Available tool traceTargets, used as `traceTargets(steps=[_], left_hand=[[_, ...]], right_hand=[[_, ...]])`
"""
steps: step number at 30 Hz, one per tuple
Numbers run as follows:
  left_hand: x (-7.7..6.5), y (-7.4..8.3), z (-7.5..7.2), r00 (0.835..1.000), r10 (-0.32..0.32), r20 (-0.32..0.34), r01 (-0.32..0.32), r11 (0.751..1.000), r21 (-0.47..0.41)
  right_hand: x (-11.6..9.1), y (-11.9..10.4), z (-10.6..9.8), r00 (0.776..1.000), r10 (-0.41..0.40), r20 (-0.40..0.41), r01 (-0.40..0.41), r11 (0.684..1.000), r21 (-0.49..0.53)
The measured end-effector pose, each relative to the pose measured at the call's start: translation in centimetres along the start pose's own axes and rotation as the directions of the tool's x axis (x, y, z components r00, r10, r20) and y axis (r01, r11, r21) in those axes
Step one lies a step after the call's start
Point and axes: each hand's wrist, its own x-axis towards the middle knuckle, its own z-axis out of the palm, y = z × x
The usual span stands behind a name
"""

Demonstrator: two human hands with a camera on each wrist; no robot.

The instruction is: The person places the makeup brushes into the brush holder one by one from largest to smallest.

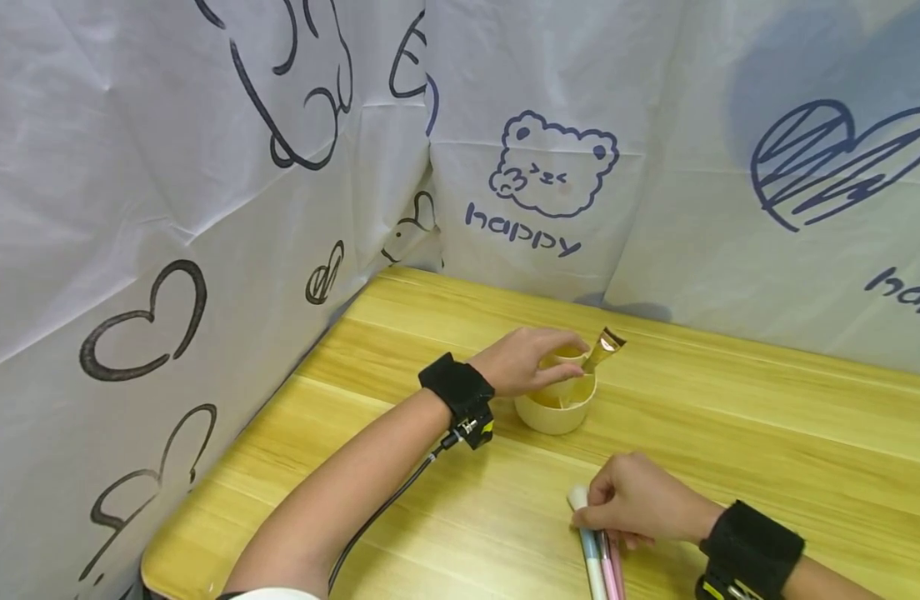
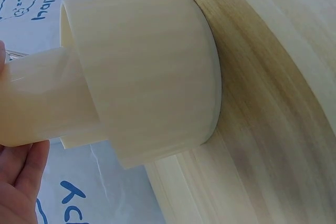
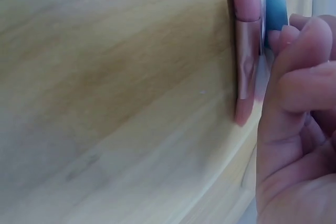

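A wide cream cup (image 1: 553, 417) stands on the table, with a narrower cream cylinder (image 2: 50, 98) rising from inside it. My left hand (image 1: 523, 360) grips that cylinder near its top, thumb on one side and fingers on the other. Whether the two cream parts are joined, I cannot tell. A makeup brush (image 1: 604, 347) with a gold ferrule leans out of the cup, bristles up. Closer to me, my right hand (image 1: 643, 504) pinches a white-tipped makeup brush (image 1: 577, 497) with a blue section. Pink makeup brushes (image 3: 248, 51) lie right beside it on the table, partly hidden by the fingers.
The wood-grain table (image 1: 730, 417) carries everything. White sheets with drawn hearts and a bear (image 1: 553, 167) hang along its left and back edges. A black cable (image 1: 385, 500) runs from the left wristband (image 1: 460, 392) along the forearm.
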Motion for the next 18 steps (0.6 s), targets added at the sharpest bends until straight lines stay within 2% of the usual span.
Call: traceTargets(steps=[12,18], left_hand=[[0.03,-0.14,0.07,1.0,0.008,-0.005,-0.008,1.0,-0.002],[0.04,-0.14,0.05,1.0,0.005,-0.001,-0.005,1.0,0.001]], right_hand=[[0.71,-0.45,0.47,0.999,-0.029,-0.026,0.029,0.999,-0.031],[1.03,-0.5,0.68,1.0,-0.011,-0.027,0.009,0.998,-0.054]])
